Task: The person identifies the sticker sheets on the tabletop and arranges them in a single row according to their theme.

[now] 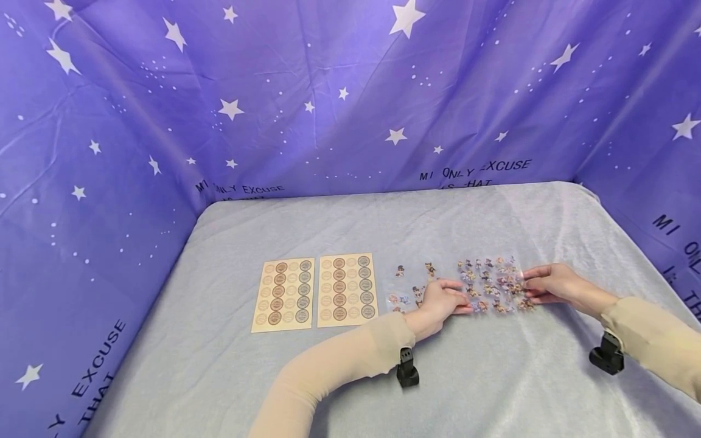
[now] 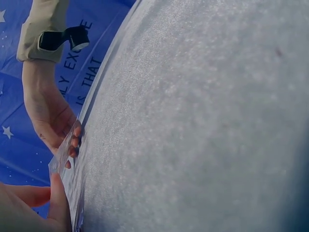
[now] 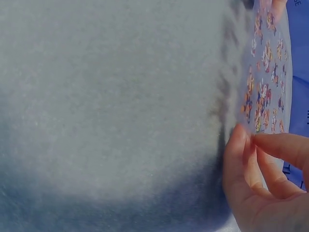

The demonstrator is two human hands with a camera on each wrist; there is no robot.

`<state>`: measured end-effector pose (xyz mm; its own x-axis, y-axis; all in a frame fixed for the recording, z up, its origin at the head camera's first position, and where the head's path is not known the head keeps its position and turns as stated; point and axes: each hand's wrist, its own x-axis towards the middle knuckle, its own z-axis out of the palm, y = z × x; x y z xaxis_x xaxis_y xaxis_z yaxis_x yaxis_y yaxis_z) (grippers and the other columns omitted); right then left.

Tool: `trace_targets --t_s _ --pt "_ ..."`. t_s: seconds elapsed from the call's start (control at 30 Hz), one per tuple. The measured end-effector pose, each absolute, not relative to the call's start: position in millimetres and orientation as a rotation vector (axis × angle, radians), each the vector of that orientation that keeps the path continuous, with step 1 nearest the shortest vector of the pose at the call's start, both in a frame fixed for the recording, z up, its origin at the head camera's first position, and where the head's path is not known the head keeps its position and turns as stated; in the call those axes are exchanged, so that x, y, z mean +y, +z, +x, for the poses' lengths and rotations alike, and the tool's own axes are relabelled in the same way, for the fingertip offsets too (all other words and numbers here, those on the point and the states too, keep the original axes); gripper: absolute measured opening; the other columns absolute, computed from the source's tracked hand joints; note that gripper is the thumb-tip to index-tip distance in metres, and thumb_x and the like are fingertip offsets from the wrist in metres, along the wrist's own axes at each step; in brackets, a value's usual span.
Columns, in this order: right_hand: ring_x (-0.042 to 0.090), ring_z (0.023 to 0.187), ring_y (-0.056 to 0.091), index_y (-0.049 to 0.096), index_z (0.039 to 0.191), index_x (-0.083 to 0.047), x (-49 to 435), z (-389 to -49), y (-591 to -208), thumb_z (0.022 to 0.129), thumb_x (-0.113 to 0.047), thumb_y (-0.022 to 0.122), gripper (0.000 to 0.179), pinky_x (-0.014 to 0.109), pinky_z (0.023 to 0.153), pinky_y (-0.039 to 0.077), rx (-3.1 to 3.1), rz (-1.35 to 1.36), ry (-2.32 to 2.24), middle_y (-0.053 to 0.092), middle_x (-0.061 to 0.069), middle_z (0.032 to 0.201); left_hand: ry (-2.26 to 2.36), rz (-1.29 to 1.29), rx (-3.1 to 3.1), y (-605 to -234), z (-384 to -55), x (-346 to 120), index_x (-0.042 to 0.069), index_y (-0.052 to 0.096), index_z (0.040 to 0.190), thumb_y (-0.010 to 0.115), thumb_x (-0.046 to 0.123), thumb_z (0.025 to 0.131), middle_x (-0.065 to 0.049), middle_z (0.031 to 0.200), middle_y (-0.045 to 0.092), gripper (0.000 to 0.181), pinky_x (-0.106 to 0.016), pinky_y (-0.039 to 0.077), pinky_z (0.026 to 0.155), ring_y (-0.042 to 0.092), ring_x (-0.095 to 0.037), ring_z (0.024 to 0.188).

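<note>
A clear sticker sheet (image 1: 493,285) printed with rows of small cartoon figures is held between both hands, right of the table's middle. My left hand (image 1: 440,301) pinches its left edge; in the left wrist view the thumb (image 2: 59,200) lies against the film. At the opposite edge my right hand (image 1: 561,285) pinches the sheet between thumb and fingers, as the right wrist view shows. The sheet (image 3: 267,72) stands a little off the cloth there, with a shadow beside it. Another clear sticker sheet (image 1: 401,286) with fewer figures lies on the table, partly covered by the left hand.
Two cream sheets of round stickers, a left one (image 1: 283,295) and a right one (image 1: 347,291), lie side by side on the grey cloth-covered table (image 1: 350,228). Purple star-printed curtains (image 1: 350,121) enclose the table's back and sides.
</note>
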<state>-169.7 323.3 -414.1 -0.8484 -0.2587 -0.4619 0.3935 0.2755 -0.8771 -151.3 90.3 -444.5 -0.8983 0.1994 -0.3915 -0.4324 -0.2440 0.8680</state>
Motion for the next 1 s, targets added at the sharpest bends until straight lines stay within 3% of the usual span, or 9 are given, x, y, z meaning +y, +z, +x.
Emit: trace_targets --t_s 0.5,0.8,1.0 --pt "0.009 0.067 0.061 0.050 0.106 0.017 321.1 -174.4 -415.4 0.086 0.003 0.045 0.025 0.027 0.065 0.054 2.097 0.090 -1.565 0.063 -0.002 0.075 2.193 -0.287 1.696 -440.2 -152.1 91.9 -0.007 0.056 0.096 0.052 -0.023 0.070 -0.026 0.077 0.062 0.031 -0.033 0.055 0.058 0.062 -0.039 0.072" --pt "0.010 0.066 0.062 0.058 0.098 0.004 320.6 -174.4 -416.1 0.085 0.004 0.047 0.017 0.027 0.065 0.054 2.091 0.102 -1.602 0.064 -0.001 0.074 2.191 -0.249 1.744 -441.3 -152.3 90.8 -0.007 0.057 0.097 0.053 -0.022 0.071 -0.025 0.073 0.062 0.030 -0.032 0.055 0.054 0.061 -0.042 0.070" --pt "0.009 0.066 0.061 0.045 0.107 0.025 318.4 -174.4 -416.5 0.085 0.003 0.048 0.032 0.027 0.065 0.054 2.154 0.080 -1.546 0.064 -0.001 0.075 2.181 -0.237 1.771 -444.1 -152.9 90.5 -0.008 0.057 0.099 0.053 -0.023 0.070 -0.023 0.072 0.062 0.032 -0.032 0.055 0.053 0.061 -0.042 0.068"
